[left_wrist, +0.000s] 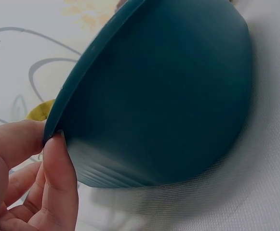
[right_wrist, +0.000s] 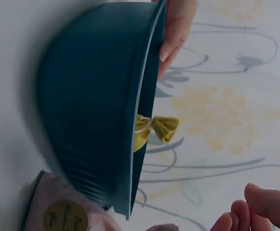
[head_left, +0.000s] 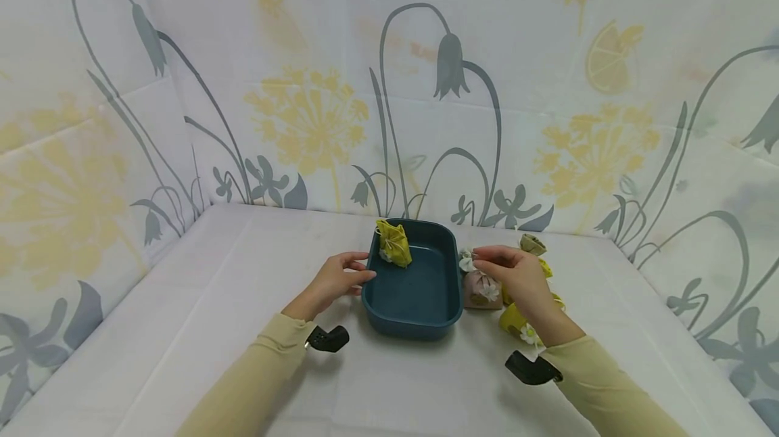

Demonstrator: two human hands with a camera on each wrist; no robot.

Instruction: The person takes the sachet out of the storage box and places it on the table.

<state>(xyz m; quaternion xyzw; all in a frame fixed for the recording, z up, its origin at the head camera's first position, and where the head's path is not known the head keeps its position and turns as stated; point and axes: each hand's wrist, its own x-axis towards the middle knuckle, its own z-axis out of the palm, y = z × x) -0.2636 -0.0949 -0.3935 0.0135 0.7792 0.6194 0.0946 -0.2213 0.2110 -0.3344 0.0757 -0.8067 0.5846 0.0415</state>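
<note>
A dark teal basin (head_left: pixel 414 291) stands in the middle of the table, and my left hand (head_left: pixel 337 281) pinches its left rim between thumb and fingers. Inside, against the left wall, leans a yellow drawstring pouch (head_left: pixel 394 244). My right hand (head_left: pixel 517 274) hovers just right of the basin with fingers loosely bent. Beside its fingertips is the pale ruffled top of a pink pouch (head_left: pixel 482 290), which touches or nearly touches the basin's right side. In the right wrist view the fingers (right_wrist: pixel 255 207) show apart from the pouch, with nothing visible between them.
Under and beyond my right forearm lie more pouches: a yellow one with a white flower (head_left: pixel 517 320), another yellow one partly hidden, and an olive one (head_left: pixel 532 243) behind. White table covering (head_left: pixel 268 247) surrounds the basin; a printed floral curtain (head_left: pixel 316 119) hangs at the back.
</note>
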